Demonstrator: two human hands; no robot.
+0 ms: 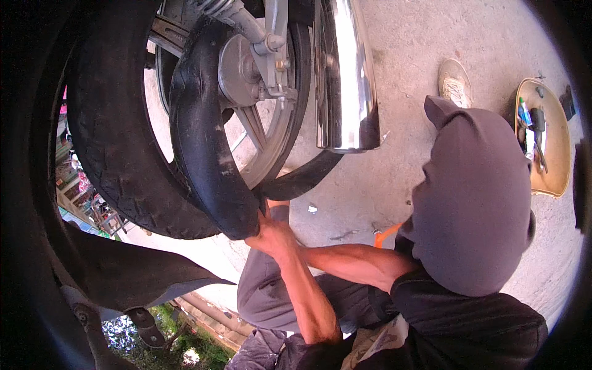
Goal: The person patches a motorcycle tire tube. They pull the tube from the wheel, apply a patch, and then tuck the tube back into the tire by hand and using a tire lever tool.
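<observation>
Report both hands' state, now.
Left hand: cannot be told.
Right hand: cannot be told.
Visible hand: gripping the black rubber; side and owner unclear.

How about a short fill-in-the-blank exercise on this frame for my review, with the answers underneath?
1. The co-worker's hands are at the lower end of a rubber tube whose color is ____.
2. The co-worker's cap, seen from above, is colored ____.
3. In the picture, the treaded tire stands to the ____ of that tube.
4. The yellowish tray of small items lies near the picture's ____ edge.

Missing words: black; gray; left; right.
</observation>
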